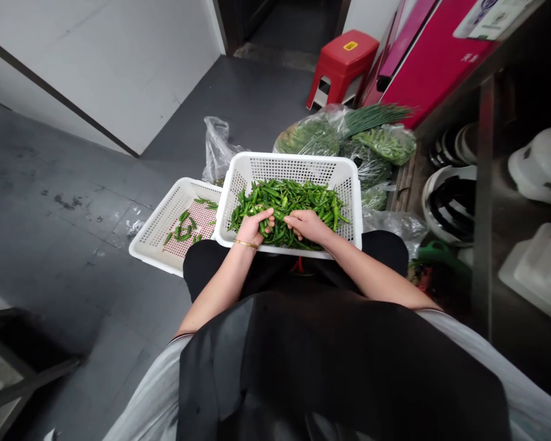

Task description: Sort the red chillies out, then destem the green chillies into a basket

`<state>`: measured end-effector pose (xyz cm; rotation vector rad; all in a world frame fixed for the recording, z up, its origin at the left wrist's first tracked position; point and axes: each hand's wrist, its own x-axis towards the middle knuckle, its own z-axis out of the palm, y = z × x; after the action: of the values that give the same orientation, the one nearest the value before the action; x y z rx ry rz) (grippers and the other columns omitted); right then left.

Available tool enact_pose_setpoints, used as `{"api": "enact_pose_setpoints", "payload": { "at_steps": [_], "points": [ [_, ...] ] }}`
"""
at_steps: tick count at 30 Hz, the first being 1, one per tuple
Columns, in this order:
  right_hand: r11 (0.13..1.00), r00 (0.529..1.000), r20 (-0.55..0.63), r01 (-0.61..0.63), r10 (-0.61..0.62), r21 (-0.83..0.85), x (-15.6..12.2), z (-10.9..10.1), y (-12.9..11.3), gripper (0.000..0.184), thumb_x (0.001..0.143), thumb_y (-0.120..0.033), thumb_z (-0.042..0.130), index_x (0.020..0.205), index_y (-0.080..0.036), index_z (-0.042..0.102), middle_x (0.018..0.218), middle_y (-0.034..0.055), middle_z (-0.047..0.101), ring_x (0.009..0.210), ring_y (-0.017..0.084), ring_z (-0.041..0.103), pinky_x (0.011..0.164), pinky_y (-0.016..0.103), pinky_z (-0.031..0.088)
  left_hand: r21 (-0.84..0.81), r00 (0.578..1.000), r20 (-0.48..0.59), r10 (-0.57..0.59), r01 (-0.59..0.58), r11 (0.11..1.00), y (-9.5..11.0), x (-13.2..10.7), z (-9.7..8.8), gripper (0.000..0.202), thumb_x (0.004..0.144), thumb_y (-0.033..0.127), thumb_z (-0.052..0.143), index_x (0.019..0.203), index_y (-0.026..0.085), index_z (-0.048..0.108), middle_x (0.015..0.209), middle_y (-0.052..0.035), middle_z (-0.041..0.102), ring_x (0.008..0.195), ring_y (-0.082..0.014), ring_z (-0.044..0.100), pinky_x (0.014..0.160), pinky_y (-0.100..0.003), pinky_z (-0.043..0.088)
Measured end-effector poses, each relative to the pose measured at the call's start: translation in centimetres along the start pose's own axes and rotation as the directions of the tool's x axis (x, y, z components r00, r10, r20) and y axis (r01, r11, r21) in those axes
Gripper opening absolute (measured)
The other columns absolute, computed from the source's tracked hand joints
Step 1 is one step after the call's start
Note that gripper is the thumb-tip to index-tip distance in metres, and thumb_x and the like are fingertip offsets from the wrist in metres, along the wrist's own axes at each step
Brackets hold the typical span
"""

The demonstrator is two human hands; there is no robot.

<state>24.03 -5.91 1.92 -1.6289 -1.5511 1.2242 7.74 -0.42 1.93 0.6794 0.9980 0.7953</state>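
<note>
A white plastic basket (pixel 290 157) rests at my lap, holding a heap of green chili peppers (pixel 303 193). Over its near side, my left hand (pixel 256 226) is closed around several green chili peppers, with a gold bangle at the wrist. My right hand (pixel 309 225) pinches the end of a green chili pepper (pixel 279 216) that lies between the two hands. Lower down on the left, a second, shallower white basket (pixel 153 229) contains a few loose green chili peppers (pixel 182 231).
Clear plastic bags of leafy greens (pixel 310 138) and long green stalks (pixel 376 116) lie beyond the basket on the right. Behind them stands a red stool (pixel 344 58). A metal shelf (pixel 484 202) with bowls and white containers runs along the right. Grey floor (pixel 82 202) extends leftward.
</note>
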Motion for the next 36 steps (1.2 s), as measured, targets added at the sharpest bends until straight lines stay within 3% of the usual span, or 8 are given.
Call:
{"api": "enact_pose_setpoints", "payload": {
  "at_steps": [3,6,12,20,25,28,32,36],
  "points": [
    [0.926,0.991,-0.001,0.122,-0.131,-0.357,-0.4,0.0,-1.3,0.037,0.095,-0.035,0.043,0.068,-0.015,0.06,0.061,0.0023,0.061,0.059,0.013,0.058,0.061,0.024,0.041,0.228,0.956,0.032,0.292,-0.292,0.929,0.9,-1.9,1.1,0.028,0.059,0.028,0.082,0.074,0.016,0.062,0.062,0.002,0.061,0.055,-0.0093,0.056,0.046,-0.019,0.038],
    [0.694,0.984,0.141,0.175,-0.107,-0.698,-0.4,0.2,-1.1,0.033,0.097,-0.031,0.042,0.089,-0.012,0.068,0.084,0.0113,0.068,0.075,0.019,0.064,0.068,0.026,0.042,0.314,0.895,0.084,0.438,-0.441,0.841,2.3,-2.9,1.3,0.023,0.058,0.023,0.08,0.076,0.017,0.067,0.077,0.0,0.067,0.07,-0.0113,0.06,0.058,-0.02,0.045],
    [0.38,0.941,0.337,0.306,0.016,-0.873,1.2,1.6,1.8,0.034,0.097,-0.032,0.043,0.125,-0.024,0.06,0.114,0.0153,0.06,0.086,0.022,0.065,0.066,0.027,0.042,-0.048,1.0,0.014,-0.008,0.009,0.999,3.3,-0.8,-2.5,0.016,0.057,0.02,0.063,0.069,0.011,0.064,0.076,-0.0089,0.07,0.068,-0.0157,0.064,0.057,-0.024,0.048],
    [0.609,0.932,0.279,0.363,-0.233,-0.705,2.5,-1.4,-0.3,0.038,0.096,-0.041,0.049,0.085,-0.013,0.071,0.089,0.0115,0.065,0.077,0.018,0.062,0.066,0.027,0.043,0.264,0.989,0.146,0.035,-0.073,0.962,0.0,-0.3,-1.2,0.022,0.049,0.011,0.069,0.064,0.015,0.054,0.065,-0.0028,0.067,0.065,-0.0161,0.064,0.058,-0.024,0.047],
    [0.842,0.838,0.252,0.524,-0.484,-0.124,0.9,-3.7,-3.4,0.047,0.099,-0.046,0.04,0.079,-0.015,0.068,0.071,0.0025,0.062,0.059,0.01,0.056,0.064,0.023,0.044,0.048,0.888,0.461,-0.01,-0.014,0.999,0.5,-0.4,-0.5,0.021,0.056,0.022,0.066,0.068,0.017,0.049,0.055,0.0004,0.06,0.04,-0.0115,0.051,0.04,-0.022,0.037],
    [0.877,0.886,0.263,0.437,-0.381,-0.198,1.2,-3.9,-2.4,0.042,0.099,-0.045,0.039,0.095,-0.015,0.069,0.071,0.0022,0.062,0.061,0.011,0.057,0.065,0.024,0.045,-0.04,0.864,0.502,-0.027,0.055,0.998,1.2,-0.3,-1.7,0.02,0.057,0.02,0.064,0.07,0.017,0.049,0.056,-0.0005,0.059,0.04,-0.0112,0.05,0.038,-0.022,0.036],
    [0.641,0.971,0.215,0.232,-0.106,-0.732,2.5,-2.2,1.8,0.033,0.096,-0.035,0.046,0.122,-0.022,0.063,0.107,0.0115,0.063,0.082,0.019,0.063,0.07,0.029,0.045,-0.182,0.919,0.394,0.022,0.054,0.982,1.6,-0.3,-3.8,0.019,0.059,0.017,0.062,0.075,0.016,0.053,0.059,0.0008,0.056,0.044,-0.0083,0.047,0.039,-0.019,0.034],
    [0.441,0.957,0.285,0.276,-0.045,-0.854,3.3,0.0,3.8,0.036,0.099,-0.03,0.035,0.122,-0.023,0.062,0.116,0.016,0.059,0.09,0.023,0.064,0.071,0.031,0.045,-0.1,0.95,0.313,-0.009,0.043,0.994,1.2,-0.3,-4.3,0.03,0.06,0.015,0.068,0.088,0.013,0.06,0.056,0.0024,0.054,0.046,-0.0093,0.049,0.042,-0.02,0.038]
  ]
}}
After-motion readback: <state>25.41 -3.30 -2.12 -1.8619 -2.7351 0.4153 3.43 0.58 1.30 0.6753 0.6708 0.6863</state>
